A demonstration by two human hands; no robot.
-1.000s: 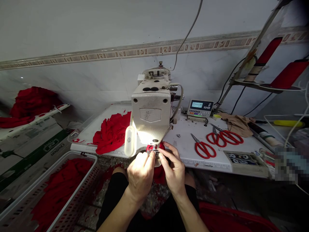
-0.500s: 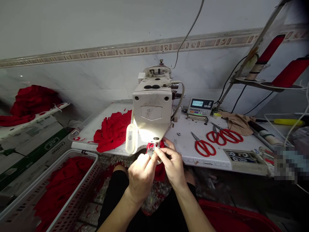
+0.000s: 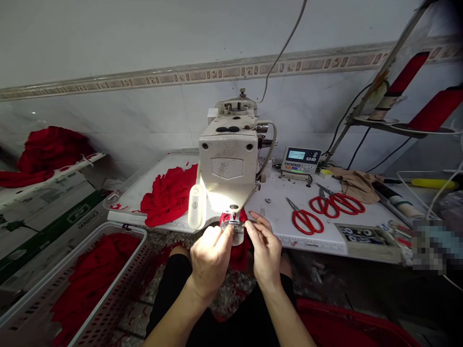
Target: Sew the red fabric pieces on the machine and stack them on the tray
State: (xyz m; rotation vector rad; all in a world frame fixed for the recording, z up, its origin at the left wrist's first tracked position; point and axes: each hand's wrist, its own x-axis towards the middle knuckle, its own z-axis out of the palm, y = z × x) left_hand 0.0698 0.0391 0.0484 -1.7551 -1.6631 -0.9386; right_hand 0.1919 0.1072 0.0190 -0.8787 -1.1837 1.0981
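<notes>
In the head view a white sewing machine (image 3: 228, 161) stands straight in front of me, its lower front lit by a white lamp (image 3: 196, 207). Red fabric (image 3: 239, 255) lies around the metal presser foot (image 3: 235, 223) and hangs down toward my lap. My left hand (image 3: 211, 253) is closed just left of the foot, thumb and fingertips pressed together; what they pinch is hidden. To the right of the foot, my right hand (image 3: 266, 253) has thumb and forefinger together, with the other fingers loosely bent. Whatever sits in that pinch is too small to name.
Crumpled red fabric (image 3: 173, 195) lies left of the machine. Red-handled scissors (image 3: 306, 221) and a control panel (image 3: 300, 161) are on the right. A white basket (image 3: 142, 236) with red fabric stands at lower left. Red thread cones (image 3: 437, 110) sit at upper right.
My right hand has moved a little to the right, away from the presser foot and my left hand. More of the foot shows between them. My left hand has barely shifted.
</notes>
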